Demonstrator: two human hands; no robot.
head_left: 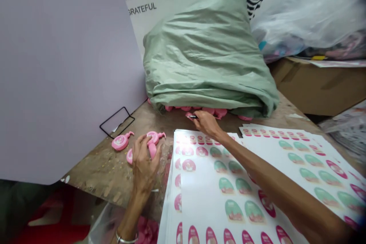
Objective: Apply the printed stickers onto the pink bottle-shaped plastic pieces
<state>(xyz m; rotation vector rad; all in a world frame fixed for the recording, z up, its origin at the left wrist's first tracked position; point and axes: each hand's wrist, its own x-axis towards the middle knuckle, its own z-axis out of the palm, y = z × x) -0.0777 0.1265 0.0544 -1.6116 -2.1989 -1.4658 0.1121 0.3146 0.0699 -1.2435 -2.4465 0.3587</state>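
My left hand is over several pink toy pump bottles on the left of the table, fingers curled with a pink piece between the thumb and fingers. Just past its fingertips lies a pump bottle with a round label. Another labelled pink pump bottle lies to the left. My right hand reaches across to the foot of the green cloth bag, pinching a slim dark tool whose kind I cannot make out. A pink piece is at its tip; whether it is gripped I cannot tell.
Sticker sheets lie in a stack under my right forearm, with more sheets at right. The bulging green cloth bag has pink pieces beneath its edge. A black wire frame leans at left; a cardboard box is back right.
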